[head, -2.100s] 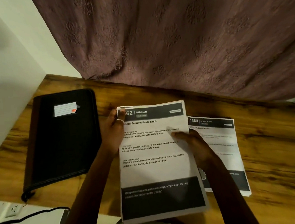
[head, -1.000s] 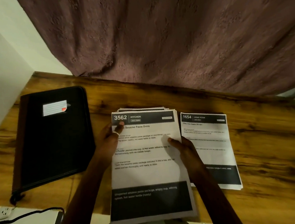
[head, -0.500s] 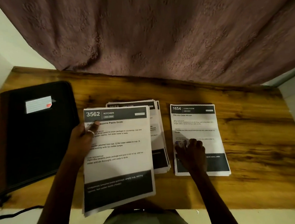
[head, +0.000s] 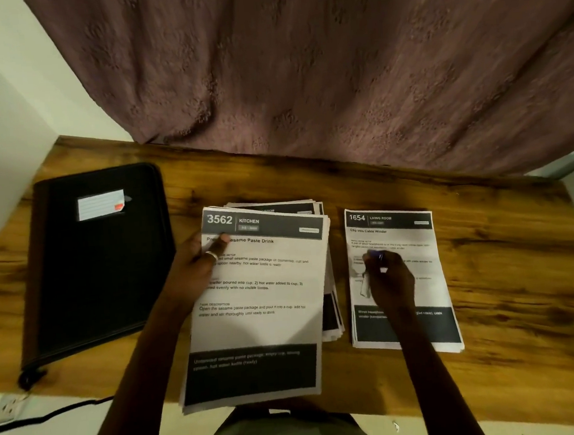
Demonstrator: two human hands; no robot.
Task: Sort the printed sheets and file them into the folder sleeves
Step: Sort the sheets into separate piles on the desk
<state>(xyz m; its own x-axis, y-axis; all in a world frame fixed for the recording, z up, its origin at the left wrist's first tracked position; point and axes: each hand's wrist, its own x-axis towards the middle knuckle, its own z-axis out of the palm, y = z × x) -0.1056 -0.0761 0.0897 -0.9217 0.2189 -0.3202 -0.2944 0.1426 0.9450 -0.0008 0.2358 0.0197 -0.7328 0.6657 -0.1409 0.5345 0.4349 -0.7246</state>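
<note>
L hand (head: 197,269) grips the kitchen sheets (head: 269,321) at their left edge, thumb on top near the header, ring (head: 211,256) on one finger, other fingers hidden under the paper. Top page reads "3562 KITCHEN". That bunch covers most of a second pile (head: 330,303) on the table (head: 506,268); its near end hangs past the near table edge. Right of both, apart from them, sits the living room pile (head: 400,239), top page "1654 LIVING ROOM". R hand (head: 390,278) is on that page mid-sheet, fingers bent; blurred, can't tell if it pinches paper or just presses. Black folder (head: 104,266) lies closed at far left, white label (head: 101,206) on the cover, no sheets in it yet. Curtain (head: 302,78) hangs along the far edge. Wall socket (head: 5,407) and black cable (head: 54,414) near left, below table level.
</note>
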